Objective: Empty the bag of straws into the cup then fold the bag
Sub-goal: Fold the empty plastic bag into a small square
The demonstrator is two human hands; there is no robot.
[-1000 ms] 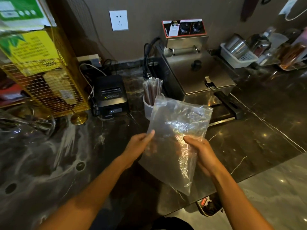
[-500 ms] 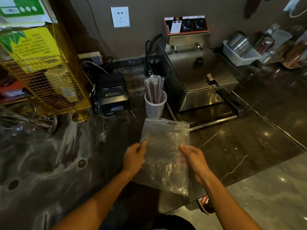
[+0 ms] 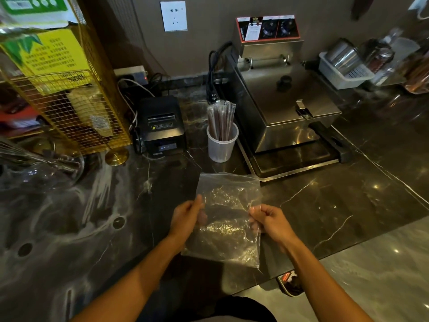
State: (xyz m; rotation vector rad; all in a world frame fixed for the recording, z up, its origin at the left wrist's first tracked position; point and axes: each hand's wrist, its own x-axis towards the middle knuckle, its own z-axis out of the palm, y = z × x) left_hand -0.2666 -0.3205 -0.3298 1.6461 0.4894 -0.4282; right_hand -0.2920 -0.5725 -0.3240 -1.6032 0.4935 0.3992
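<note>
A clear empty plastic bag (image 3: 228, 219) is spread flat just above the dark marble counter (image 3: 325, 205). My left hand (image 3: 186, 218) pinches its left edge and my right hand (image 3: 269, 220) pinches its right edge. Beyond the bag stands a translucent plastic cup (image 3: 221, 145) holding a bundle of wrapped brown straws (image 3: 221, 119), upright and apart from both hands.
A steel fryer (image 3: 285, 98) on a tray sits right of the cup. A black receipt printer (image 3: 162, 126) stands to its left, beside a gold wire rack (image 3: 67, 108). A glass bowl (image 3: 39, 168) is at far left. A white basket with metal cups (image 3: 343, 68) sits at back right.
The bag has come down from in front of the cup towards me and lies flatter. Both hands moved down with it and now grip its side edges.
</note>
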